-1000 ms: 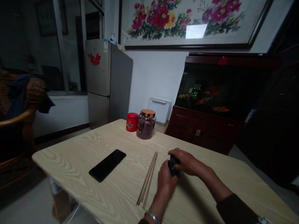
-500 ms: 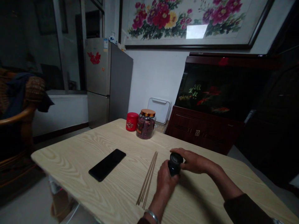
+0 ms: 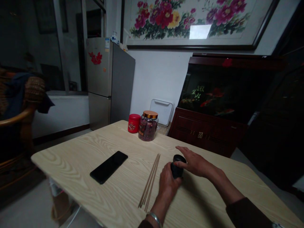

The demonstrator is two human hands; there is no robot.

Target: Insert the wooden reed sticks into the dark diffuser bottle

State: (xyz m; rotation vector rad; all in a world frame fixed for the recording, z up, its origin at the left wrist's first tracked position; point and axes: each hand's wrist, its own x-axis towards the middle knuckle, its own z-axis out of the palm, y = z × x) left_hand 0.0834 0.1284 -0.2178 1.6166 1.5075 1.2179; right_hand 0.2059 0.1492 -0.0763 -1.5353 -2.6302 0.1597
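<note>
My left hand [image 3: 168, 181] is wrapped round the body of a small black lidded jar [image 3: 176, 172], which stands over the table. My right hand [image 3: 196, 161] is at the jar's round black lid [image 3: 179, 158]. Its fingers are stretched out beyond the lid, and the thumb lies against the near side of it. The jar's base is hidden behind my left hand. Left of my left hand lie several thin wooden sticks [image 3: 149, 183], loosely bundled lengthwise on the table.
A black phone [image 3: 109, 167] lies on the light wooden table [image 3: 78, 158]. At the far edge stand a red canister [image 3: 134, 123] and a clear jar [image 3: 147, 128] of dark red contents with a copper lid. A fridge [image 3: 99, 76] and an aquarium cabinet [image 3: 204, 133] stand beyond.
My right hand has loosened from the lid: its fingers have straightened and lifted off the top, and the thumb has come across its near side. My left hand keeps its hold on the jar.
</note>
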